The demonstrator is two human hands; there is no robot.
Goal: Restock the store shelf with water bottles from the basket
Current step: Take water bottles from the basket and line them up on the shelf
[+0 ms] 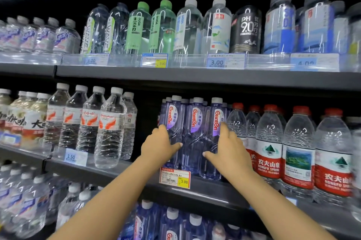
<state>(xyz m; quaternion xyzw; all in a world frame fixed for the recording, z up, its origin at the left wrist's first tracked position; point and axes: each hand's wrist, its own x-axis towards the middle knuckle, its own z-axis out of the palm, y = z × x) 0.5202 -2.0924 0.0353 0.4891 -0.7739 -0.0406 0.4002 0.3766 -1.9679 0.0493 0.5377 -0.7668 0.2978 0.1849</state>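
Both hands bracket the front row of three purple Ganten bottles [195, 136] on the middle shelf [214, 191], the bottles standing upright with their long axes vertical and their white caps up. The left hand [162, 146] lies against the left bottle, its fingers [165, 129] wrapped round the bottle's far left side and the thumb laid across its front. The right hand [228, 149] mirrors it on the right bottle, fingers curled behind its right flank, thumb pointing left across the front. So the row sits directly between the two hands, each equally close, and the likely step is squaring or pushing the group back as one. More Ganten bottles stand behind this row. Just right, red-capped Nongfu Spring bottles [269, 142] crowd close to the right hand; to the left a dark gap separates the row from clear Wahaha bottles [109, 128]. A red-bordered price tag [174, 178] hangs on the shelf edge below. The basket is not in view.
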